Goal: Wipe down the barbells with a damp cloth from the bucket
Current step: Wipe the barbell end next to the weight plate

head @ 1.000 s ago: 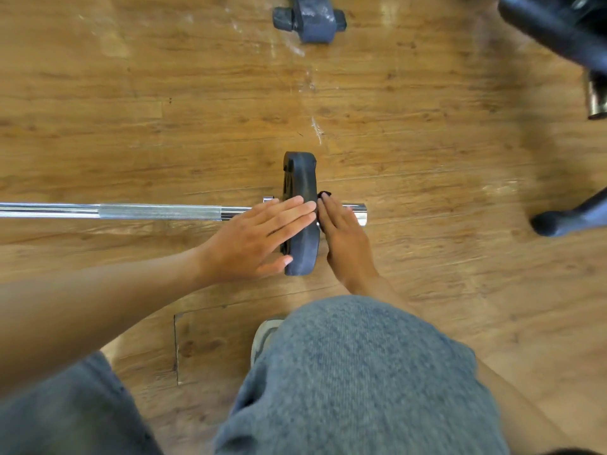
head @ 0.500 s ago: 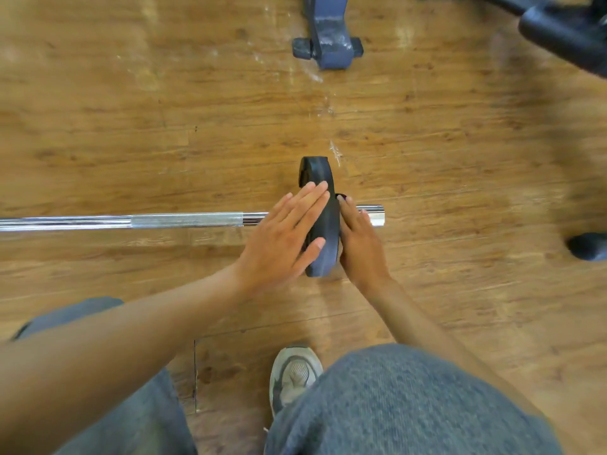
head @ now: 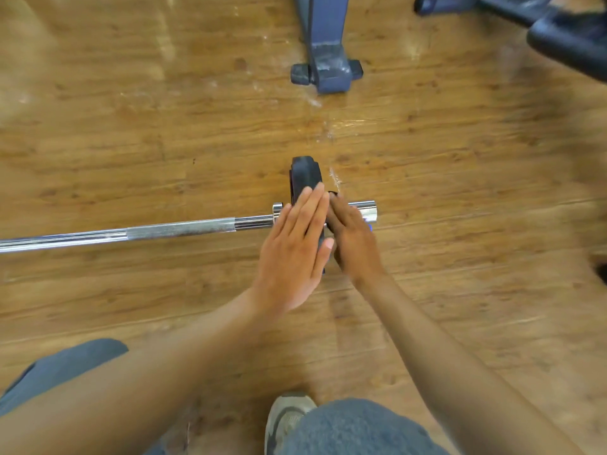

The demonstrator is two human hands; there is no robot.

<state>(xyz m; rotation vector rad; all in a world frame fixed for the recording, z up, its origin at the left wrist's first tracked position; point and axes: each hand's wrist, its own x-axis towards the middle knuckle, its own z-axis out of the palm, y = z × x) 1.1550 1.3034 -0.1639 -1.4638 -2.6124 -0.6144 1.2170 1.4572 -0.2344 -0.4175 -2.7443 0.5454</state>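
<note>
The long chrome steel barbell (head: 180, 228) lies flat on the brown wood-plank floor (head: 131, 133), running from the left edge of the head view toward the middle, with a rougher knurled band partway along and a bright collar where the shaft meets the sleeve. A black round weight plate (head: 303, 174) stands on edge on that sleeve, seen almost edge-on, its top rim rising clear above the bar. The left hand (head: 292, 254) lies flat against the plate's left face, fingers straight and held together, the fingertips reaching up over the plate's edge and the thumb tip at the plate's near rim. The right hand (head: 353, 239) is just on the other side, pressed to the plate's right face and over the sleeve, so the two hands sit close together with the plate between them; its fingers point up along the plate, and whether they curl round anything is hidden by the hand's own back. A small dark thing shows at its fingertips, too small to identify. The short chrome sleeve end (head: 366, 210) pokes out to the right of that hand. Farther away on the floor stands the grey-blue metal foot of a machine (head: 325, 65), and black padded gear (head: 571, 41) fills the upper right corner. Near the bottom edge are a grey sneaker (head: 285, 418) and a knee in blue-grey fabric (head: 358, 428).
</note>
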